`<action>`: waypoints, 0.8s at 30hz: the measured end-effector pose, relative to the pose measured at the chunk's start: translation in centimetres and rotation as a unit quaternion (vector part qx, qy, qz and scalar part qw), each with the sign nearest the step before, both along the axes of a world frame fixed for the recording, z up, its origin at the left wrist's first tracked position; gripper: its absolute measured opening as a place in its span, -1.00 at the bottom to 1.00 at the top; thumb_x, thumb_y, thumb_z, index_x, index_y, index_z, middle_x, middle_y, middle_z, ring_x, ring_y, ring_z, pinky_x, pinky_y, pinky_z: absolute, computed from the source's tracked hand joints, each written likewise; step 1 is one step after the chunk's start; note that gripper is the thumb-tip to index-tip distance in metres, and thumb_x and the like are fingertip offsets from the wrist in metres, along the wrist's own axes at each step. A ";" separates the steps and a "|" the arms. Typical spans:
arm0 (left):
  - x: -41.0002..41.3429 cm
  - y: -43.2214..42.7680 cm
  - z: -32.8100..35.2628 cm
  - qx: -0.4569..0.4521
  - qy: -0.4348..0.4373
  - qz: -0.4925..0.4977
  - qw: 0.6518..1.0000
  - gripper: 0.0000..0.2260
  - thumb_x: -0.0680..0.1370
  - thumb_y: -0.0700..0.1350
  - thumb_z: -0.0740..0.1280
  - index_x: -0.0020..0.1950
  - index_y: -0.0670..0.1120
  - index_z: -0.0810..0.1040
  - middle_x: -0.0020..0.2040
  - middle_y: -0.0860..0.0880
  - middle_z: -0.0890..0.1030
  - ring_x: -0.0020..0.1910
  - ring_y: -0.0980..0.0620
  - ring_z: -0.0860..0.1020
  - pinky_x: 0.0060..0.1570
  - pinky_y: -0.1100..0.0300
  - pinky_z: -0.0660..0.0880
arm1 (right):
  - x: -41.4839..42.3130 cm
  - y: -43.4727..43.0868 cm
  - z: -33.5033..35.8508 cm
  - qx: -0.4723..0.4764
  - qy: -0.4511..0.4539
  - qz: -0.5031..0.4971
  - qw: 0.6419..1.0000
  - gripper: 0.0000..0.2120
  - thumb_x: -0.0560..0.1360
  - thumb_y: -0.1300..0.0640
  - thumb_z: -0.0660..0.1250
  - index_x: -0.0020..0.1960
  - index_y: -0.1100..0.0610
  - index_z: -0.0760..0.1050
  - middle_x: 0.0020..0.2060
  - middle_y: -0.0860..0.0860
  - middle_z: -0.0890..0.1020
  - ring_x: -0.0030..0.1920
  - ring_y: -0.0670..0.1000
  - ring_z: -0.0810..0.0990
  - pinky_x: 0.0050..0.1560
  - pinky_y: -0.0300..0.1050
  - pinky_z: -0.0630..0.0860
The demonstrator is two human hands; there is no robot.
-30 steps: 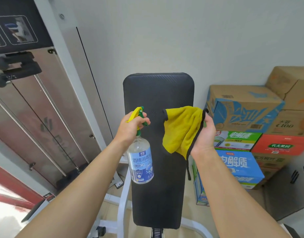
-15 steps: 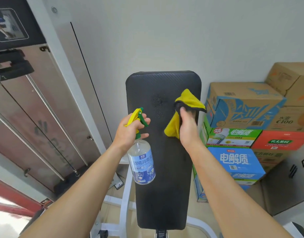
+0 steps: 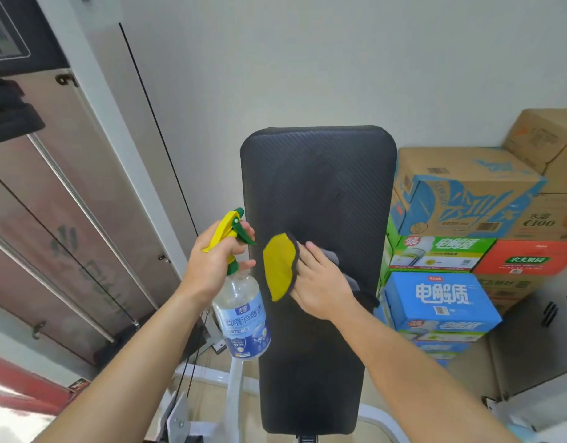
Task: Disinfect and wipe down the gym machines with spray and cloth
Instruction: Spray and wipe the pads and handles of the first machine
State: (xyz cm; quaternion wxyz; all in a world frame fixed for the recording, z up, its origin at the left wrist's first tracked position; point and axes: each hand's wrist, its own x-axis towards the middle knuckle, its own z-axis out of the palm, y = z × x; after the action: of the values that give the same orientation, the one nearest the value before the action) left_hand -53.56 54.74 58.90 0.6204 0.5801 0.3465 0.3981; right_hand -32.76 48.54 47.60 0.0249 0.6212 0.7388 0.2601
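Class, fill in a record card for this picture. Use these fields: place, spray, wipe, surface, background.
Place: a gym corner by a pale wall
Spray: the left hand grips a spray bottle at its yellow trigger head, just left of the pad
Wipe: the right hand presses a yellow cloth flat against the pad
Surface: a black bench pad on a white frame
Background: stacked cardboard boxes to the right of the pad

Cloth (image 3: 280, 270) mostly under right hand (image 3: 320, 282); bottle (image 3: 244, 318) neck hidden in left hand (image 3: 212, 266); boxes (image 3: 467, 199) cut by right edge.
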 end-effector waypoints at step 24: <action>-0.5 0.5 0.8 -0.017 -0.014 -0.007 1.000 -0.67 0.33 -0.23 0.26 0.02 -0.07 0.66 0.00 -0.14 0.69 0.17 -0.19 0.65 0.00 -0.06 0.67 | 1.1 3.4 6.5 0.106 -0.066 0.002 0.992 -0.52 0.52 -0.09 0.29 0.36 0.12 0.54 0.36 0.10 0.53 0.50 0.17 0.25 0.51 0.21 0.06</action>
State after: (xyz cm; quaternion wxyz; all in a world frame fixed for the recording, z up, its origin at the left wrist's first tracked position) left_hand -54.03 55.23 59.71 0.6375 0.5666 0.3404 0.3959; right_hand -31.68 51.94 54.05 0.0069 0.6002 0.7050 0.3777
